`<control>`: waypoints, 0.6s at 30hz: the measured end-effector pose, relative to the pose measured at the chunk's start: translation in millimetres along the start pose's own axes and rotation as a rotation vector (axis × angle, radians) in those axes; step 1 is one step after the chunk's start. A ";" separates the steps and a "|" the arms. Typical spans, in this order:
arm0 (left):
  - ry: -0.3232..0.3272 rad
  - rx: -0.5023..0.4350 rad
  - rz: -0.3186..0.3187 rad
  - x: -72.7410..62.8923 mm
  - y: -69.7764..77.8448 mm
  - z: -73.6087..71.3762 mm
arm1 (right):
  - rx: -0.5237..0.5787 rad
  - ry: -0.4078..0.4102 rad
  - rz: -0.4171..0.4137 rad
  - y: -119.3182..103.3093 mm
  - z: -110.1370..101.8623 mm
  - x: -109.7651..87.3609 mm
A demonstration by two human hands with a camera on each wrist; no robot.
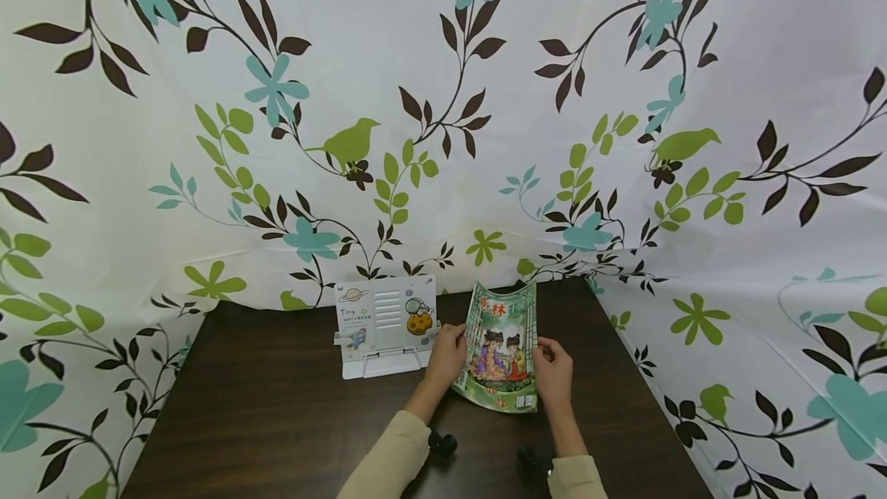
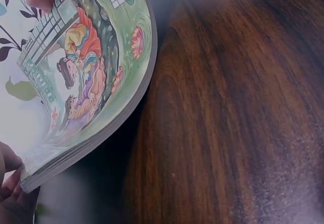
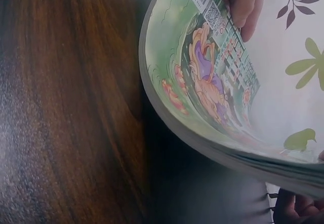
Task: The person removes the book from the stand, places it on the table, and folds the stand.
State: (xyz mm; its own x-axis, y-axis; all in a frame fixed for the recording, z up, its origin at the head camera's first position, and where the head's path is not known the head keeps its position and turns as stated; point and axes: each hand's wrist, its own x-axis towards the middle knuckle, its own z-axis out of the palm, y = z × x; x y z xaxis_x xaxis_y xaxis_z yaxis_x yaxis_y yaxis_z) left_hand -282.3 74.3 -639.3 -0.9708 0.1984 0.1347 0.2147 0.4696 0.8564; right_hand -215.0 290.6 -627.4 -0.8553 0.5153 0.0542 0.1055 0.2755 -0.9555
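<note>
A magazine [image 1: 500, 345] with a green illustrated cover is held up over the table, bowed so that its middle sags between the two side edges. My left hand [image 1: 448, 356] grips its left edge; my right hand [image 1: 553, 368] pinches the right edge with thumb and fingers. In the left wrist view the curved lower edge of the magazine [image 2: 126, 100] stands out above the wood, with the left fingers [image 2: 9, 165] at its corner. The right wrist view shows the thick stack of pages along the magazine's bottom edge [image 3: 202, 145].
A white book stand [image 1: 384, 322] with space drawings and "Tiny universe" printed on it stands left of the magazine, close to my left hand. The dark wooden table [image 1: 263, 422] ends at a wall covering [image 1: 443, 199] patterned with leaves and birds.
</note>
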 end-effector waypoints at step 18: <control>-0.075 -0.040 -0.037 -2.3 -3.7 -5.4 | -0.019 -0.020 0.040 4.3 -8.7 -0.1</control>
State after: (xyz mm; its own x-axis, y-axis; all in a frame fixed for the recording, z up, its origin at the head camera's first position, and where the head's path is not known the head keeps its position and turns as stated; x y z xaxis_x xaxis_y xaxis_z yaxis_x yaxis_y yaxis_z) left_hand -281.4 67.4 -640.1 -0.9671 0.2459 0.0657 0.1725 0.4432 0.8797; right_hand -210.1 298.8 -629.0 -0.8600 0.5103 0.0100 0.1495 0.2707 -0.9510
